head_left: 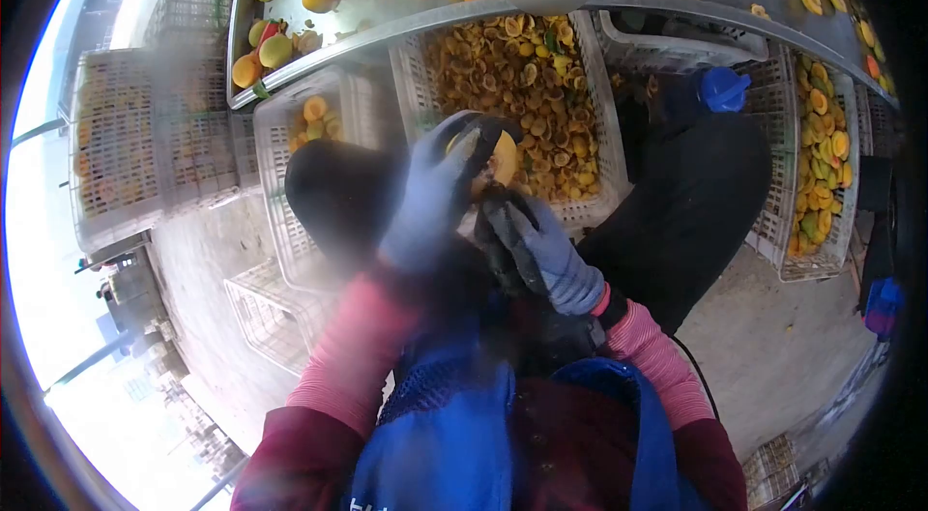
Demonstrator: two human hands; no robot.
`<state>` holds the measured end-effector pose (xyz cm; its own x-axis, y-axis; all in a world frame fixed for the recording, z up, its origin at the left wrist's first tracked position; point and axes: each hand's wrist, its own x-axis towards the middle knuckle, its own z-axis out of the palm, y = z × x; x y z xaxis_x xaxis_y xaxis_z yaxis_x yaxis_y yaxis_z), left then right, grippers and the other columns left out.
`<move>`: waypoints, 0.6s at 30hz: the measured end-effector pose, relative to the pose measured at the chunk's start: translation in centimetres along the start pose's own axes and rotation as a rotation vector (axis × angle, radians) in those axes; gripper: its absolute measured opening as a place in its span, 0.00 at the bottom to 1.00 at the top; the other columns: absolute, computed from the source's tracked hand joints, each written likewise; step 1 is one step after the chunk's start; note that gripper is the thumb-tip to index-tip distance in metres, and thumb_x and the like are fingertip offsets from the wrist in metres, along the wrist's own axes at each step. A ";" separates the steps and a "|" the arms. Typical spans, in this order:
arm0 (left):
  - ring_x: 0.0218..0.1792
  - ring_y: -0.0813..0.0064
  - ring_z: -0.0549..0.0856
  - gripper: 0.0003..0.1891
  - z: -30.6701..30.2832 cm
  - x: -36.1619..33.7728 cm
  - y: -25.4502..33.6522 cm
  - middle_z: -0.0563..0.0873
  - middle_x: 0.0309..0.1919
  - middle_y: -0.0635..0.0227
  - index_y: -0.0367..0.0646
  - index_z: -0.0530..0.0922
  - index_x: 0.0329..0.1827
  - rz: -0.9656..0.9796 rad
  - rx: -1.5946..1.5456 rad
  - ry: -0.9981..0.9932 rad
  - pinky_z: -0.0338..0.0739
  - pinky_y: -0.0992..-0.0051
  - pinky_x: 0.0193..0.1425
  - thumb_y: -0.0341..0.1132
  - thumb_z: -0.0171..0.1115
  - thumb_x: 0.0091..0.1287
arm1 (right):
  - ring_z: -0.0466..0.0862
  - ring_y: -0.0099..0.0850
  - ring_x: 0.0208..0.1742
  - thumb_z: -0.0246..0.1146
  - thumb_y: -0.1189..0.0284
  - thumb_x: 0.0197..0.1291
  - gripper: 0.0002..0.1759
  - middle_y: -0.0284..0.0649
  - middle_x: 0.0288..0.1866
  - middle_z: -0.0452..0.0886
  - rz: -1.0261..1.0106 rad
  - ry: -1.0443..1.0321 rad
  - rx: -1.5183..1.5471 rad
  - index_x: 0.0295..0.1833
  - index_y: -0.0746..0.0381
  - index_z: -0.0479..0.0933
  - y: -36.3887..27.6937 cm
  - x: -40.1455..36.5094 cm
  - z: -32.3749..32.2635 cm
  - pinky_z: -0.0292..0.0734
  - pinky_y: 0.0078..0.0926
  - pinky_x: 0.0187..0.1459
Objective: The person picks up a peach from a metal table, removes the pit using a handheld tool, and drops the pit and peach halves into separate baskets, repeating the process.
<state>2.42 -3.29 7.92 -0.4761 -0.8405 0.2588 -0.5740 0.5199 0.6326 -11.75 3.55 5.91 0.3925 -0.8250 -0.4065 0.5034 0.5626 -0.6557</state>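
Observation:
My left hand (437,180), in a grey-blue glove with dark fingers, is wrapped round a halved yellow peach (503,160), its cut face showing. Just below it, my right hand (543,255), gloved the same way, is closed with its fingertips at the lower edge of the fruit. Whatever the right hand grips is hidden by its dark glove fingers. Both hands are over my lap, in front of a white crate (414,86) filled with brownish pits, scraps and bits of yellow fruit.
A metal table (338,32) ahead bears many whole and halved yellow peaches. Crates of fruit stand at the right (791,264) and near my left knee (280,197). Stacked crates (116,206) are at far left. A blue container (720,90) sits beyond my right knee.

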 end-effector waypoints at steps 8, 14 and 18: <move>0.46 0.63 0.79 0.24 1.7 -0.2 0.9 0.80 0.44 0.57 0.36 0.68 0.61 -0.611 -0.939 0.162 0.74 0.71 0.50 0.34 0.58 0.63 | 0.63 0.17 0.12 0.47 0.42 0.63 0.26 0.26 0.16 0.62 0.523 -0.642 1.063 0.41 0.56 0.69 0.4 0.7 -0.3 0.60 0.16 0.11; 0.40 0.73 0.78 0.21 2.2 -3.8 0.2 0.79 0.39 0.62 0.38 0.71 0.51 -0.532 -0.257 0.319 0.74 0.76 0.45 0.48 0.45 0.70 | 0.61 0.17 0.11 0.43 0.42 0.64 0.29 0.26 0.17 0.62 0.206 -0.955 1.231 0.41 0.59 0.71 -0.2 1.8 -0.4 0.60 0.16 0.10; 0.41 0.73 0.79 0.18 -4.6 -2.6 -1.8 0.81 0.41 0.61 0.34 0.73 0.52 -0.582 -0.548 0.631 0.74 0.76 0.48 0.41 0.46 0.72 | 0.62 0.17 0.14 0.40 0.44 0.67 0.29 0.27 0.18 0.62 0.513 -0.454 1.282 0.39 0.58 0.74 2.2 2.0 -2.4 0.60 0.17 0.13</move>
<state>7.70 -2.73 9.48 0.3091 -0.9501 0.0422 -0.1449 -0.0032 0.9894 -11.72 3.08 2.10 0.8197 -0.5723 -0.0252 0.4690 0.6451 0.6032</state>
